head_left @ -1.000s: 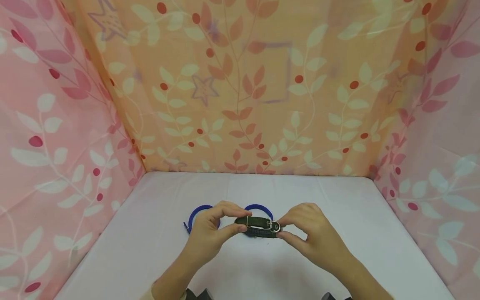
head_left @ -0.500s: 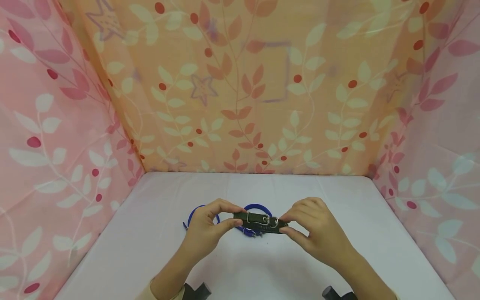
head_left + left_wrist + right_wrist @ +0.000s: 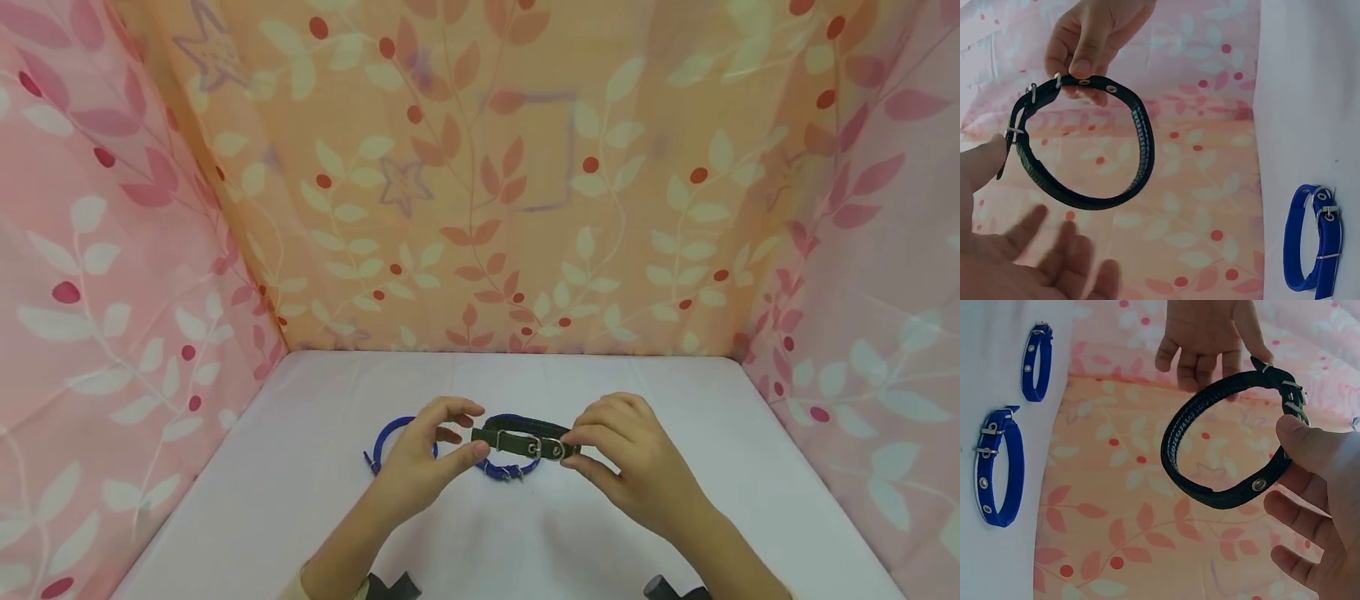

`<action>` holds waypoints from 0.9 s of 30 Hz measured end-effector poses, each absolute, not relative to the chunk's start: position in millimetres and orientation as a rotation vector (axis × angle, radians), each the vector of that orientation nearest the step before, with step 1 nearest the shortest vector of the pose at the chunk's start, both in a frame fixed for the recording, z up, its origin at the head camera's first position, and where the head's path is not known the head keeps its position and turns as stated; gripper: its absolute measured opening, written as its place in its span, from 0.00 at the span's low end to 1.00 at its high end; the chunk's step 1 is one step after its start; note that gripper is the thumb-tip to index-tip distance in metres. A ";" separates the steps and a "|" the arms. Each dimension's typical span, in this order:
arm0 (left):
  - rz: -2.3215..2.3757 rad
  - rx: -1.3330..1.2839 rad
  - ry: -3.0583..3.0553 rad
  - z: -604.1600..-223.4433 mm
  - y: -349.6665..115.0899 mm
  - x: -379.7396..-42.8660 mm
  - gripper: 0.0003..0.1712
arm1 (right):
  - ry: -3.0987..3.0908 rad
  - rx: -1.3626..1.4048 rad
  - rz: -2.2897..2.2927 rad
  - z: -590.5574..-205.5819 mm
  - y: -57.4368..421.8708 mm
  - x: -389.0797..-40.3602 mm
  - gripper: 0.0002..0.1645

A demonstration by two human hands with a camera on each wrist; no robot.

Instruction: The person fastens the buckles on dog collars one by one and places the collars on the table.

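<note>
A dark green buckled collar [image 3: 513,443] with metal eyelets is held up in front of me as a round loop. My right hand [image 3: 637,462] pinches its right side beside the buckle, between thumb and fingers. On the other side, my left hand [image 3: 420,454] has its fingers spread away from the loop. The left thumb touches the collar near the strap's loose tip, as the left wrist view shows. The collar's lining [image 3: 1175,445] shows pale stitching. Behind the hands, two blue collars lie on the white table: one [image 3: 386,433] partly hidden by my left hand, the other [image 3: 504,473] partly behind the green collar.
The white table [image 3: 337,383] is closed in by an orange leaf-patterned sheet [image 3: 480,208] at the back and pink ones [image 3: 150,317] at the sides. Dark wrist mounts [image 3: 397,586] show at the bottom edge.
The left fingers have let go of the green collar and spread apart. The collar has turned in the right hand, so its loop now shows more open and its far side higher.
</note>
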State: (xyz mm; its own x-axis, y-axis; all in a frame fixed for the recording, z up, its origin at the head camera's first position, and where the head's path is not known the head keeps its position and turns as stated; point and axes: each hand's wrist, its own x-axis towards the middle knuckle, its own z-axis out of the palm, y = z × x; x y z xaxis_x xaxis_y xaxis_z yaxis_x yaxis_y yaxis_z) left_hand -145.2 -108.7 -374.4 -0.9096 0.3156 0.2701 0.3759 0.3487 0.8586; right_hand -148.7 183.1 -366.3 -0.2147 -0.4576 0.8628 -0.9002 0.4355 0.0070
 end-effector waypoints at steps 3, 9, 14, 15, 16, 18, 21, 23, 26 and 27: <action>-1.652 -0.643 -2.645 -377.8 -108.4 -147.4 0.32 | -1.804 1.155 0.633 -365.1 182.7 -148.7 0.16; -1.781 -0.788 -2.672 -381.5 -105.9 -148.1 0.35 | -1.789 1.186 0.632 -363.9 182.9 -148.0 0.16; -1.769 -0.747 -2.689 -381.2 -106.7 -148.5 0.36 | -1.773 1.213 0.627 -364.6 182.3 -149.0 0.15; -1.756 -0.737 -2.700 -381.5 -107.0 -149.2 0.37 | -1.767 1.215 0.625 -364.5 182.1 -149.1 0.16; -1.744 -0.730 -2.709 -382.4 -107.2 -150.0 0.38 | -1.761 1.216 0.623 -364.3 182.0 -149.0 0.16; -1.729 -0.718 -2.726 -383.7 -107.3 -151.2 0.40 | -1.750 1.218 0.618 -363.2 181.5 -148.6 0.16; -1.770 -0.756 -2.692 -384.4 -106.8 -152.8 0.40 | -1.736 1.225 0.615 -360.6 180.9 -147.8 0.15; -1.797 -0.770 -2.666 -383.8 -106.6 -152.9 0.41 | -1.726 1.228 0.607 -358.8 180.5 -147.8 0.16; -1.843 -0.799 -2.615 -382.1 -106.4 -152.7 0.41 | -1.709 1.234 0.595 -356.9 180.7 -149.0 0.16; -1.851 -0.804 -2.603 -381.5 -106.3 -152.6 0.41 | -1.709 1.236 0.595 -356.8 181.1 -149.7 0.16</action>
